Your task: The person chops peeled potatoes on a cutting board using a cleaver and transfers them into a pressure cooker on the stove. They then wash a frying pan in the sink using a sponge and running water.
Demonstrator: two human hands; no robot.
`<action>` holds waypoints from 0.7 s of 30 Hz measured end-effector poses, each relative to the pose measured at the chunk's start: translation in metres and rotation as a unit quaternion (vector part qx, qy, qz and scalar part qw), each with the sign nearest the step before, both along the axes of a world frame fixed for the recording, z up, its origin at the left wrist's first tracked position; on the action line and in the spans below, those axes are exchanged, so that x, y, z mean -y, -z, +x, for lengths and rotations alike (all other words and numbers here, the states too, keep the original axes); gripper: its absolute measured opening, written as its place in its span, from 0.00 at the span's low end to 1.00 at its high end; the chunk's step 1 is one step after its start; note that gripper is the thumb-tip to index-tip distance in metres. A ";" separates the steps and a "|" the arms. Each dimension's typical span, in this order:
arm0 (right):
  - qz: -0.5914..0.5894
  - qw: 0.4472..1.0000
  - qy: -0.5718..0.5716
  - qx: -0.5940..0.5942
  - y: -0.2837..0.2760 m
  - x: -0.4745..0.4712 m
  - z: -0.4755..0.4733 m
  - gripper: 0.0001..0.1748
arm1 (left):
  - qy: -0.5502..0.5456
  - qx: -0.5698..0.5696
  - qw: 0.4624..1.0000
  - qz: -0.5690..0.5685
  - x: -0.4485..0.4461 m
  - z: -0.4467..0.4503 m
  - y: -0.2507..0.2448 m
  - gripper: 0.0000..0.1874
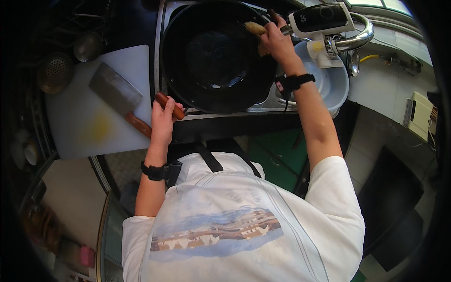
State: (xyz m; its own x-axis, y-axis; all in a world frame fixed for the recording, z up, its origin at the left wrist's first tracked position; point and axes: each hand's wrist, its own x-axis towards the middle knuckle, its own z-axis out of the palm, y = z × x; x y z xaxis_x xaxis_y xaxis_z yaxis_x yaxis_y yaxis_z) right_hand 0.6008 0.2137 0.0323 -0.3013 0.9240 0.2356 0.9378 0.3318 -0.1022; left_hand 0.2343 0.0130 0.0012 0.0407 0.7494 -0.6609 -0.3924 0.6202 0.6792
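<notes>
A large black wok [215,60] sits over the metal sink [197,115], with a wet sheen on its inner bottom. Its near wooden handle [170,105] is gripped by my left hand [164,121] at the lower left rim. At the upper right rim, my right hand [280,44] holds a yellowish-brown scrubber [255,28], probably a dried loofah, against the wok's inner wall. Part of the scrubber is hidden under my fingers. The wok's far wooden handle [272,15] shows just beyond my right hand.
A tap with an electric heating unit [321,18] overhangs my right hand. Beneath it stands a pale plastic basin [334,90]. Left of the sink, a cleaver [116,88] lies on a white cutting board [75,137], its handle near my left wrist. A skimmer [56,72] and ladle [88,46] are farther left.
</notes>
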 end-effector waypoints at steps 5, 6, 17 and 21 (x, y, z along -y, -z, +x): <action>0.036 0.994 -0.088 0.049 0.000 -0.048 0.026 0.12 | -0.020 0.002 1.000 0.003 0.006 0.004 0.002 0.15; 0.024 0.994 -0.090 0.051 0.000 -0.056 0.027 0.12 | -0.022 -0.005 1.000 0.009 0.007 0.005 0.003 0.15; -0.034 0.993 -0.100 0.044 -0.006 -0.071 0.032 0.14 | -0.081 -0.077 0.993 0.034 0.009 0.009 -0.017 0.16; -0.057 0.994 -0.086 0.042 -0.021 -0.055 0.043 0.14 | -0.113 -0.091 0.988 0.043 -0.001 -0.005 -0.055 0.17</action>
State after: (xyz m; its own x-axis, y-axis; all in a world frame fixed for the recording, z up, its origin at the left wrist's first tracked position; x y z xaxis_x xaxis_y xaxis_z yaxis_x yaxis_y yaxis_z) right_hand 0.6440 0.2685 0.0529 -0.4717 0.8760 0.1008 0.8747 0.4793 -0.0721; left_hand 0.2294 0.0135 0.0559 -0.2490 0.7796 -0.5747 -0.3808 0.4669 0.7982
